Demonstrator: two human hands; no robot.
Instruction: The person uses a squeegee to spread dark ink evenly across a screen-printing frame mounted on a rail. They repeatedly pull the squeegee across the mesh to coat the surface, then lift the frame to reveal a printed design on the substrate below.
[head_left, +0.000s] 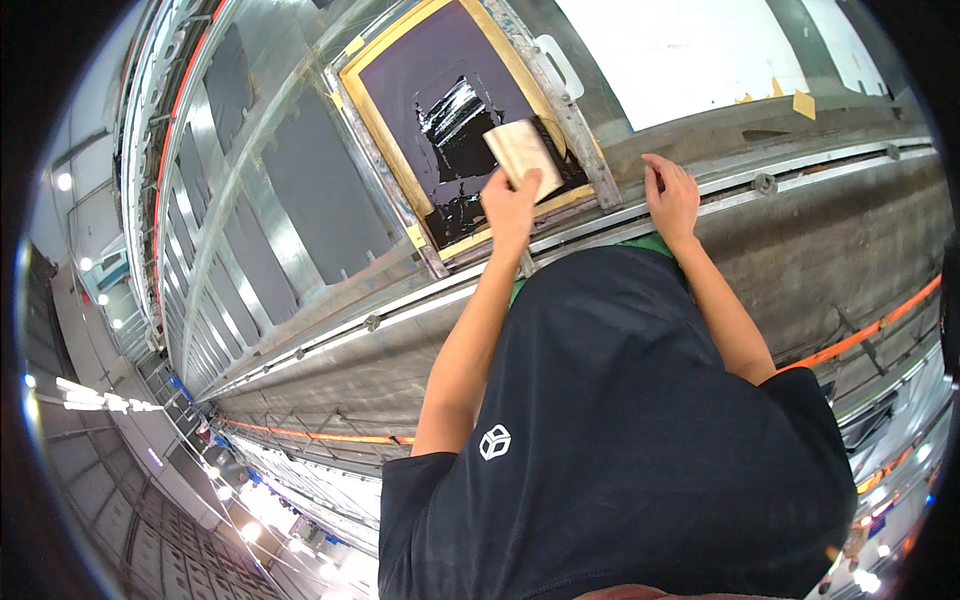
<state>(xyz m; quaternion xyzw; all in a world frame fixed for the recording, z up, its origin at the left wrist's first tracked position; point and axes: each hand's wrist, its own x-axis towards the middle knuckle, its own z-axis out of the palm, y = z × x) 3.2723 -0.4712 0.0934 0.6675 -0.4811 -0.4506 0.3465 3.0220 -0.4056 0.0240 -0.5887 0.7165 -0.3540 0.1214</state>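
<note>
My left hand [512,205] is closed on a pale wood-coloured squeegee [523,155], thumb on its near face. The squeegee is tilted over the lower right part of a screen-printing frame [397,150] edged with yellow tape. Glossy black ink [462,120] lies in a patch on the dark mesh and pools along the frame's near end. The squeegee's lower edge is hidden, so its contact with the mesh cannot be seen. My right hand [673,198] is empty, fingers loosely bent and somewhat apart, above the table's near edge to the right of the frame.
A long metal rail [730,203] runs along the near table edge. White sheets [690,60] lie right of the frame, with a small yellow tape piece [804,106] nearby. Dark grey panels [325,180] line the table leftward. An orange pipe or cable [870,330] runs behind me.
</note>
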